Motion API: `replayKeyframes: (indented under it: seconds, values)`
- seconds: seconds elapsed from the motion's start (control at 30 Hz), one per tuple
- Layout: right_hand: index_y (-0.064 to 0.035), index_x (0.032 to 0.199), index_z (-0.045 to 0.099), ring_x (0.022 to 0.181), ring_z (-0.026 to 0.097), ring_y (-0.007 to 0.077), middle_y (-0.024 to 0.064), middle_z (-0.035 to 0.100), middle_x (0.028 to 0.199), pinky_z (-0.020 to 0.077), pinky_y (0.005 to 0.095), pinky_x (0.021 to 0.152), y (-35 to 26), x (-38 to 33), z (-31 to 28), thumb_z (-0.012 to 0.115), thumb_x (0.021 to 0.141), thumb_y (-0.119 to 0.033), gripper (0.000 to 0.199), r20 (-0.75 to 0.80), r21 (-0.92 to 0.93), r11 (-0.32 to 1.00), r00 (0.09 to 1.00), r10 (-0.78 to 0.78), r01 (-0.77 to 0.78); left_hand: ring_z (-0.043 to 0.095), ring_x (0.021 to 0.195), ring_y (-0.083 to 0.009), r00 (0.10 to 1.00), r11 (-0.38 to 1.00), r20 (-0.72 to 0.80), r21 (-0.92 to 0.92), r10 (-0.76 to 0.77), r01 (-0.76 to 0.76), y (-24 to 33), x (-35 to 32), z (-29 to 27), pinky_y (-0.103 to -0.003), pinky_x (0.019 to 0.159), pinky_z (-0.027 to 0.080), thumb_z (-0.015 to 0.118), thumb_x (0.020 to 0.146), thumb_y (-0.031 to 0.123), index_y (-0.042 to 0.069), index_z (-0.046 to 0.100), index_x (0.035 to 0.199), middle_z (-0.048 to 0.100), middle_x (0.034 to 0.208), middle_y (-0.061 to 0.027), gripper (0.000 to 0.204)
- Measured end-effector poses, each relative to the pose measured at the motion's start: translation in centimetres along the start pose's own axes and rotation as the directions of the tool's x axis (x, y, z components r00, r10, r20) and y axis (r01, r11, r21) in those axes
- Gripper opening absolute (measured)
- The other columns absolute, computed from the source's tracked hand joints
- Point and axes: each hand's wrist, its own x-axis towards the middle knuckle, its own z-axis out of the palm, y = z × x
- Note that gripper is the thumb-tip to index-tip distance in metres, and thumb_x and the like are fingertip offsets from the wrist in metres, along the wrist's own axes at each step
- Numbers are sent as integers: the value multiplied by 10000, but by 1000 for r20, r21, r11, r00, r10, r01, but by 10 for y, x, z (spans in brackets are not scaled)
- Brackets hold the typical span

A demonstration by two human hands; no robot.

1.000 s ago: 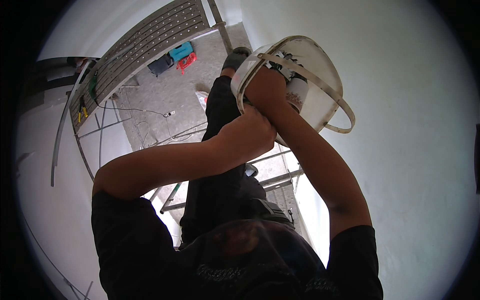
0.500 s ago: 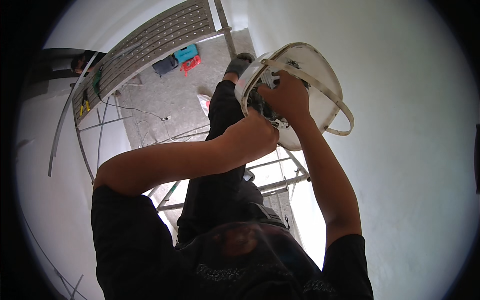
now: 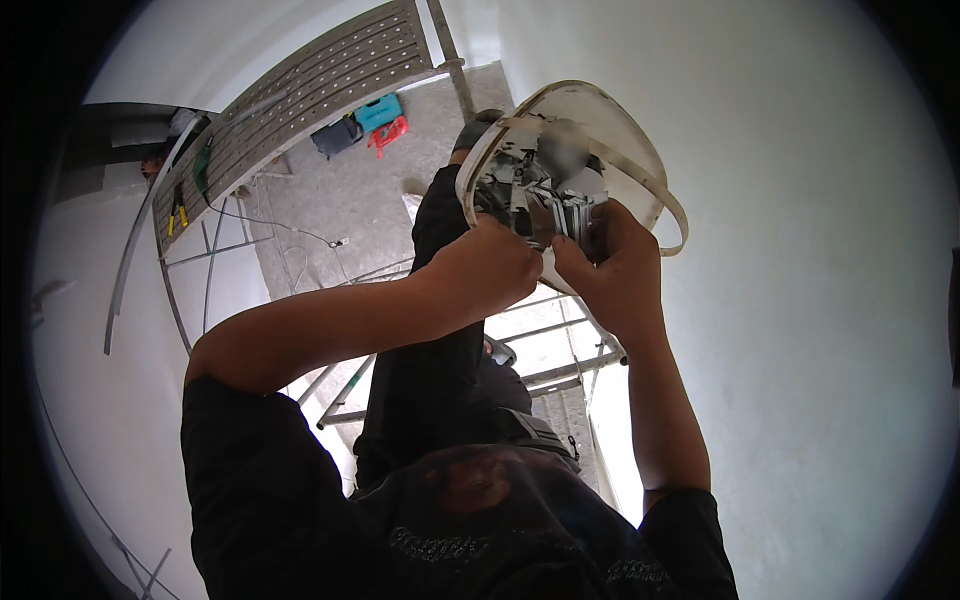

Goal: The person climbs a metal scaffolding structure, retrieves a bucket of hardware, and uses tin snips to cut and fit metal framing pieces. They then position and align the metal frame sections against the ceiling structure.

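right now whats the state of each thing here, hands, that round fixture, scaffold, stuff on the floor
round white fixture: against the wall, open, its inner parts showing
left hand: closed at the fixture's lower edge
right hand: gripping the grey parts inside the fixture
scaffold plank: lying flat across the frame
teal case: shut, on the floor
red tool: lying on the floor beside the case

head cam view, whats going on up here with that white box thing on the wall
A person standing on a metal scaffold works with both bare hands at a white wall-mounted enclosure whose inside is open, showing grey parts and wiring. The left hand and right hand are together at its lower edge, fingers at the grey parts. Far below, tool cases lie on the concrete floor.
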Motion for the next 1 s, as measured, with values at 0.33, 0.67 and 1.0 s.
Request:
replayKeyframes:
  seconds: [0.33,0.67,1.0]
  values:
    - [72,1035,575,610,523,91,60,596,739,412,240,542,35,8,-8,650,771,-140,347,270,443,872,959,91,-208,628,653,-179,991,996,136,86,21,-33,0,-5,-8,-317,617,456,612,797,137,-6,618,909,623,747,-38,182]
    - [63,1082,561,551,482,88,51,582,722,376,237,496,41,35,0,586,841,-209,364,494,450,816,862,112,-363,617,580,-192,988,998,-145,53,45,-37,0,-8,25,-340,503,442,654,735,117,-5,665,798,606,679,-94,138]
    - [-5,961,589,505,547,112,59,627,652,457,276,510,-20,-13,4,780,719,-211,371,-49,-215,935,953,-298,282,684,633,-229,989,973,-116,-219,-93,66,-58,9,28,-362,571,530,648,749,137,102,672,864,640,624,-63,122]
